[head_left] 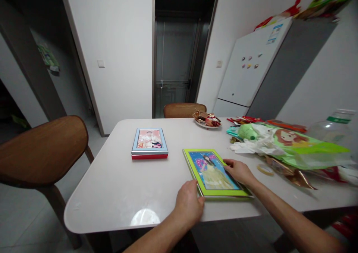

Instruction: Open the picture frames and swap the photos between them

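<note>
A green picture frame [214, 171] with a figure in a yellow dress on a blue ground lies at the table's front edge. My left hand [191, 200] grips its lower left corner, fingers at the left side and thumb at the near edge. On the right side, my right hand [237, 171] holds the frame's edge, its fingertips over the border. Further left, a light-blue picture frame [149, 139] rests on top of a red-edged one [149, 156]; neither hand touches them.
The white table [112, 193] holds a plate of wrapped items [207, 120] at the back. Green plastic packaging [313, 148], crumpled tissue, a tape roll [265, 169] and a clear jar [335, 128] crowd the right. A brown chair [44, 152] stands left, another [184, 110] behind.
</note>
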